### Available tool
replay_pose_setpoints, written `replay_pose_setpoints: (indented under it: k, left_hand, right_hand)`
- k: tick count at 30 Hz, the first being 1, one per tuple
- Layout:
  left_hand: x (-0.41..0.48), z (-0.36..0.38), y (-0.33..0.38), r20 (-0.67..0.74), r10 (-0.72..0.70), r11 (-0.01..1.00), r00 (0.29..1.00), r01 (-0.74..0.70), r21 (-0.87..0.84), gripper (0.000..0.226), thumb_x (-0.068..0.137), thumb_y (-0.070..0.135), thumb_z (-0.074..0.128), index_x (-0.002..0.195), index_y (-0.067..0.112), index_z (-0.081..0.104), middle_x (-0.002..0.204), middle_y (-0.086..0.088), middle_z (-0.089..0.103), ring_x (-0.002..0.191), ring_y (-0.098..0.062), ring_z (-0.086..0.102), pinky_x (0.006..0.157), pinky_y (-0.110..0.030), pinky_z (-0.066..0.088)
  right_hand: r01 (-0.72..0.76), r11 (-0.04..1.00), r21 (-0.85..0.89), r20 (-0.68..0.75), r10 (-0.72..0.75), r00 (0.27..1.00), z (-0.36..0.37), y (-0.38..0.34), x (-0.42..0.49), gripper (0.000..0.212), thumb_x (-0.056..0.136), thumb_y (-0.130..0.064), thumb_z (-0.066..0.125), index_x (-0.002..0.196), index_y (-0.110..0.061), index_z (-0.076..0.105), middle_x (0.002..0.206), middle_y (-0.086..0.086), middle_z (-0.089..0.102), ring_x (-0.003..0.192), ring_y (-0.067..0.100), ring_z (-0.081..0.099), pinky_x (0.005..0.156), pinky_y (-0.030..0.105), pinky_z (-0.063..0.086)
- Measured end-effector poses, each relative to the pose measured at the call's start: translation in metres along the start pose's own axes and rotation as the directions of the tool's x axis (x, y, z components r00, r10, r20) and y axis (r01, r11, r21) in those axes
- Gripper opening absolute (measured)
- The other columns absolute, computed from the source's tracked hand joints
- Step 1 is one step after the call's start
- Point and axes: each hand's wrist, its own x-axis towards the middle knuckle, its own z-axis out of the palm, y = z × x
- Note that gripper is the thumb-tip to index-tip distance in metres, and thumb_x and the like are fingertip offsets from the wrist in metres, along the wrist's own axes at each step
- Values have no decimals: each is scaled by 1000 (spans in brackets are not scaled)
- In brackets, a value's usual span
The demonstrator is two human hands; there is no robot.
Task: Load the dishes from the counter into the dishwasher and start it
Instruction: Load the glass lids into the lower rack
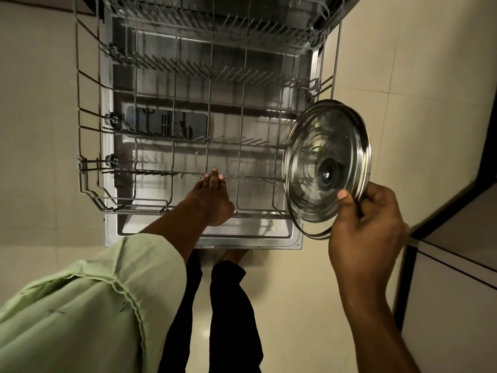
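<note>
The dishwasher stands open with its door (204, 239) lowered flat and the grey wire lower rack (88, 168) pulled out over it; the rack holds no dishes. My left hand (212, 200) reaches down into the front middle of the rack, fingers extended toward the tines. My right hand (368, 230) pinches the lower rim of a round steel lid (320, 146) with a dark knob, held tilted on edge above the rack's front right corner. A second thin rim shows just behind the lid; whether it is a separate lid I cannot tell.
The upper rack (215, 20) juts out at the top of the view. Pale tiled floor (403, 90) lies on both sides of the door. A white cabinet with a dark edge (451, 278) stands at the right. My legs stand just before the door's front edge.
</note>
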Motion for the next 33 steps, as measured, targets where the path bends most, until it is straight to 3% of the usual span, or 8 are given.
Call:
replay_pose_setpoints:
  k: [8,13,16,20,24,28,31,33]
  left_hand:
    - [-2,-4,0,8,8,1000,1000,-9,5,77,106,41,31,154,1,-14,159,-22,-24,151,-33,-13,124,-41,0]
    - [-2,-2,0,7,5,1000,1000,-5,-6,77,106,41,32,154,1,-14,159,-22,-24,151,-33,-14,124,-41,0]
    - [-1,-2,0,7,5,1000,1000,-5,-2,77,106,40,31,154,1,-14,159,-22,-24,151,-33,-14,124,-41,-1]
    - [1,-2,-1,20,3,1000,1000,-3,1,78,106,42,31,153,1,-15,159,-22,-25,151,-33,-15,124,-41,-1]
    - [0,-2,0,12,7,1000,1000,-7,5,76,106,40,30,153,1,-15,159,-21,-25,151,-32,-15,124,-40,-2]
    - [1,-2,0,15,3,1000,1000,-3,-3,77,106,41,31,154,1,-15,159,-21,-25,151,-33,-15,124,-41,0]
    - [1,-1,-1,9,5,1000,1000,-5,-2,78,106,42,32,153,1,-15,159,-21,-25,151,-33,-15,124,-41,0]
    - [2,0,-2,0,7,1000,1000,-7,-2,78,106,42,32,153,1,-14,160,-21,-24,151,-33,-15,124,-40,-1]
  right_hand:
    - [-20,1000,-20,27,21,999,15,-5,6,15,94,-16,64,105,-8,62,76,-2,64,59,8,52,59,-1,35]
    - [-78,997,-19,17,78,997,22,5,3,16,94,-20,63,107,-10,61,81,-3,66,71,16,61,64,18,38]
    - [-85,996,-35,9,85,996,19,11,3,16,95,-19,63,106,-9,61,81,-1,66,67,13,56,59,2,32]
    - [-60,997,-41,-2,60,998,20,12,-3,15,94,-15,63,104,-6,61,80,2,68,65,13,53,56,5,31]
    - [-76,996,-54,-7,75,997,25,10,-4,16,94,-16,64,103,-5,59,79,2,66,62,8,49,60,-5,30]
    - [-151,987,-58,-31,150,988,21,14,4,15,95,-19,62,104,-7,58,75,-5,57,59,-8,44,58,15,28]
    - [-172,984,-53,-49,170,984,21,13,10,17,94,-19,63,105,-6,57,73,-8,52,62,-4,48,66,21,30]
    - [-162,985,-56,-37,160,986,24,11,13,19,94,-19,64,106,-6,57,74,-8,51,61,-2,48,64,14,36]
